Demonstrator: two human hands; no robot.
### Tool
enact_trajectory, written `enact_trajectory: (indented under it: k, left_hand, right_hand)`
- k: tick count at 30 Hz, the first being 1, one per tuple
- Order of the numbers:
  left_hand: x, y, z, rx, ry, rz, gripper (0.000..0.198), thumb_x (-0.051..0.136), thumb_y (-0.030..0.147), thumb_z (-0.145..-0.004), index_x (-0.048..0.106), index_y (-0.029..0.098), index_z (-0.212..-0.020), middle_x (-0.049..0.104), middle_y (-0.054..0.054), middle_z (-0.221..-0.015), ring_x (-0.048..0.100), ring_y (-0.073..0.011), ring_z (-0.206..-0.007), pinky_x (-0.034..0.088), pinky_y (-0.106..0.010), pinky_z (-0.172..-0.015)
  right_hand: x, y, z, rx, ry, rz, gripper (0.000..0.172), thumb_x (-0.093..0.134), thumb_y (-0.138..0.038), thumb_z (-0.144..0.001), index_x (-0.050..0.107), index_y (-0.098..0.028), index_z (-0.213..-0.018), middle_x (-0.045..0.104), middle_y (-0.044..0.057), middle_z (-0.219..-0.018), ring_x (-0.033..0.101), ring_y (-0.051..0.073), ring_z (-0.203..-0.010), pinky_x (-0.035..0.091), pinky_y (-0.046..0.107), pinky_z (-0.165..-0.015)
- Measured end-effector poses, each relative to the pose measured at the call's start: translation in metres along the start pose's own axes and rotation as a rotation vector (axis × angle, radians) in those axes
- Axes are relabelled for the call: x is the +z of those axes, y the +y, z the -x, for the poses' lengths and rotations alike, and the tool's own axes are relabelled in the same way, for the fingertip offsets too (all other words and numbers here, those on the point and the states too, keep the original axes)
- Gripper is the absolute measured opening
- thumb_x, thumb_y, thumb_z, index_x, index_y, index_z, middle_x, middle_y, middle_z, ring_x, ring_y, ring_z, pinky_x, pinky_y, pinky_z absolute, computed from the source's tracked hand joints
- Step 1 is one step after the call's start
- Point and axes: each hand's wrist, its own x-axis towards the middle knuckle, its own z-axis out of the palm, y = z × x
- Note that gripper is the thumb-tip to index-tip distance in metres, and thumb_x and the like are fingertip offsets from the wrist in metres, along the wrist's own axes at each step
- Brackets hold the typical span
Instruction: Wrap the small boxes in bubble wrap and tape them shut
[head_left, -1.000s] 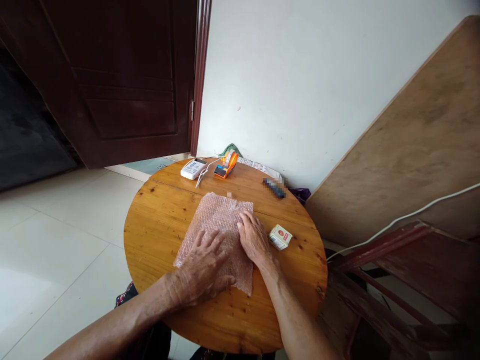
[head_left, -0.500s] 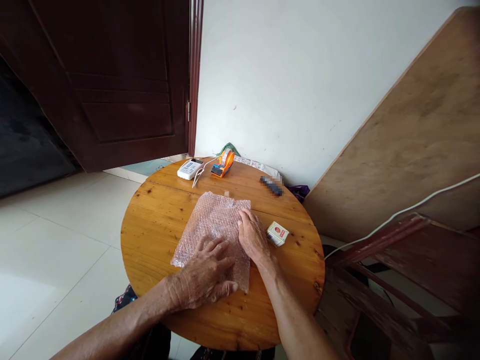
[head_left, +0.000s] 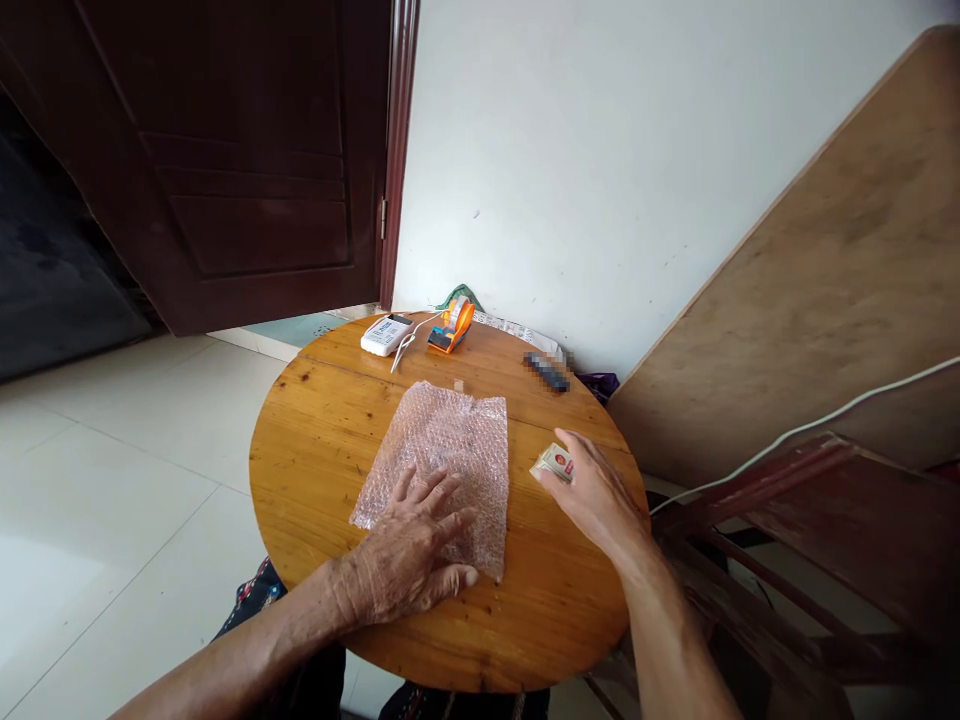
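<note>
A sheet of bubble wrap [head_left: 450, 430] lies flat on the round wooden table [head_left: 315, 440]. My left hand [head_left: 412, 550] rests on its lower part, palm down, with the fingers spread. To the right, my right hand [head_left: 592, 485] is around the small pale box with a red mark [head_left: 556, 461]. Its thumb is at the near left side of the box and its fingers are at the far right side, partly hiding it. Whether the fingers press on the box is hard to tell.
At the table's far side are a white device [head_left: 386, 335] with a cable, an orange tape dispenser [head_left: 452, 326] and a blurred dark object [head_left: 547, 371]. A white wall [head_left: 540, 160] stands behind, a wooden chair [head_left: 817, 500] to the right.
My right hand has left the bubble wrap and moved right to the small box. My left hand has stayed on the wrap. The view has shifted slightly.
</note>
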Motion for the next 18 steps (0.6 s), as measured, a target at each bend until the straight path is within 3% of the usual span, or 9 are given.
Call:
enact_trajectory:
  k: [4, 7, 10, 14, 18]
  left_hand:
    - [-0.004, -0.004, 0.018, -0.029, 0.08, -0.005, 0.039, 0.057, 0.047, -0.091, 0.063, 0.026, -0.122, 0.054, -0.009, -0.142, 0.039, -0.0338, -0.138, 0.021, -0.063, -0.117]
    - [-0.003, -0.008, 0.028, -0.035, 0.117, 0.005, 0.03, 0.06, 0.042, -0.089, 0.065, 0.026, -0.114, 0.058, -0.007, -0.135, 0.045, -0.0318, -0.131, 0.025, -0.062, -0.116]
    - [0.0, -0.011, 0.031, -0.021, 0.152, 0.014, 0.029, 0.062, 0.042, -0.088, 0.066, 0.023, -0.11, 0.06, -0.008, -0.132, 0.048, -0.0309, -0.127, 0.028, -0.059, -0.114]
    - [0.008, -0.013, 0.032, -0.026, 0.198, 0.011, 0.032, 0.061, 0.044, -0.089, 0.066, 0.022, -0.112, 0.061, -0.009, -0.132, 0.049, -0.031, -0.126, 0.027, -0.059, -0.114]
    - [0.013, -0.013, 0.032, -0.05, 0.2, 0.007, 0.035, 0.059, 0.048, -0.09, 0.066, 0.023, -0.114, 0.06, -0.009, -0.134, 0.048, -0.0313, -0.128, 0.026, -0.059, -0.114]
  right_hand:
    - [0.002, 0.026, 0.016, 0.148, -0.084, 0.021, 0.051, 0.056, -0.036, -0.08, 0.057, -0.018, -0.128, 0.069, 0.014, -0.118, 0.066, 0.033, -0.104, 0.051, 0.045, -0.086]
    - [0.002, 0.022, 0.019, 0.193, -0.039, -0.045, 0.044, 0.057, -0.04, -0.08, 0.061, -0.022, -0.12, 0.073, 0.01, -0.108, 0.068, 0.031, -0.098, 0.052, 0.043, -0.08]
    - [-0.005, -0.003, 0.017, 0.127, 0.021, -0.221, 0.042, 0.059, -0.043, -0.08, 0.061, -0.024, -0.118, 0.073, 0.008, -0.108, 0.068, 0.029, -0.1, 0.052, 0.042, -0.086]
    - [-0.009, -0.052, 0.014, -0.103, -0.009, -0.404, 0.041, 0.061, -0.038, -0.082, 0.059, -0.024, -0.121, 0.07, 0.007, -0.118, 0.066, 0.025, -0.107, 0.05, 0.04, -0.094]
    - [0.011, -0.084, 0.01, -0.238, -0.091, -0.453, 0.042, 0.06, -0.027, -0.082, 0.058, -0.024, -0.124, 0.069, 0.007, -0.121, 0.064, 0.024, -0.111, 0.049, 0.04, -0.097]
